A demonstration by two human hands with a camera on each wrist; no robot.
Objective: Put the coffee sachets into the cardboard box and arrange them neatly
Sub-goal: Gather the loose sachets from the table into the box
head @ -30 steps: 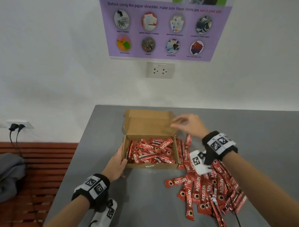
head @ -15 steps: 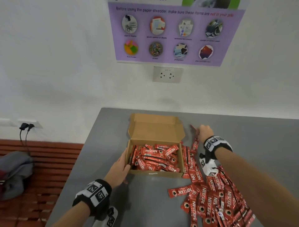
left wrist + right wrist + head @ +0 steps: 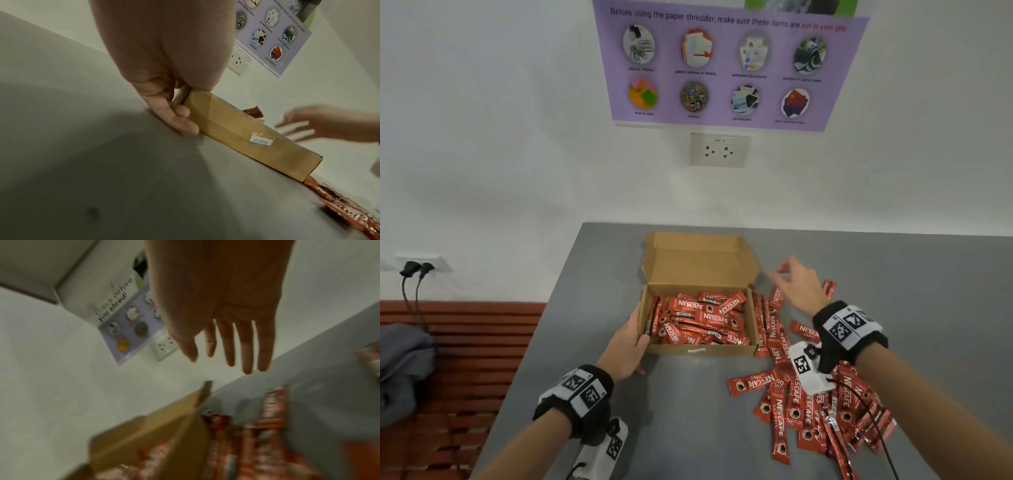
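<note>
An open cardboard box (image 3: 698,350) sits on the grey table (image 3: 613,274), its lid (image 3: 698,260) standing up at the back. Several red Nescafe sachets (image 3: 702,320) lie jumbled inside it. More loose sachets (image 3: 808,404) are heaped to the right of the box. My left hand (image 3: 628,342) grips the box's left front corner (image 3: 236,134), fingers (image 3: 179,120) against the front wall. My right hand (image 3: 796,284) hovers just right of the box over the table, blurred. Its fingers (image 3: 230,345) are straight and spread, holding nothing.
The table's left edge (image 3: 544,325) drops to a red slatted bench (image 3: 465,359) with a grey garment (image 3: 400,370). A white wall with a socket (image 3: 719,149) and a purple poster (image 3: 729,65) rises right behind the table.
My right hand went from the lid's right edge down to the table beside the box, and now hovers there with spread fingers. My left hand stayed on the box corner.
</note>
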